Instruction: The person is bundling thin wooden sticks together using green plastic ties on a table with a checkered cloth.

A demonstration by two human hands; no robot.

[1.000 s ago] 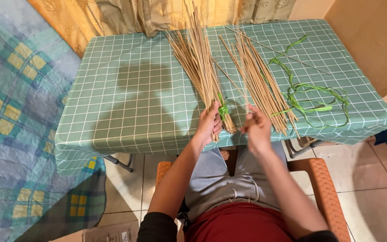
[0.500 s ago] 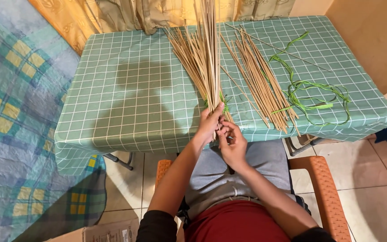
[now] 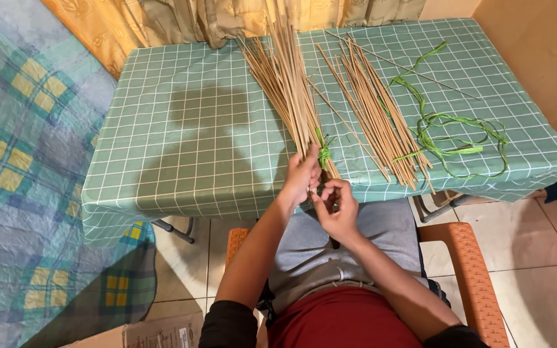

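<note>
My left hand (image 3: 302, 178) grips the near end of a bundle of thin tan sticks (image 3: 285, 77) that fans out across the green checked tablecloth (image 3: 188, 129). A green strip (image 3: 323, 152) is tied round the bundle just above that hand. My right hand (image 3: 336, 205) is curled right beside the left, its fingers pinched at the bundle's lower end by the table edge. A second, loose pile of sticks (image 3: 375, 116) lies to the right, untouched.
Loose green strips (image 3: 449, 132) coil at the table's right side. Yellow and olive curtains (image 3: 162, 22) hang behind. I sit in an orange chair (image 3: 469, 277). A patterned blue blanket (image 3: 20, 161) lies left; a wooden panel (image 3: 536, 51) stands right.
My right hand has come away from the loose pile on the right and joined the left at the tied bundle's end. The bundle has risen and swung more upright.
</note>
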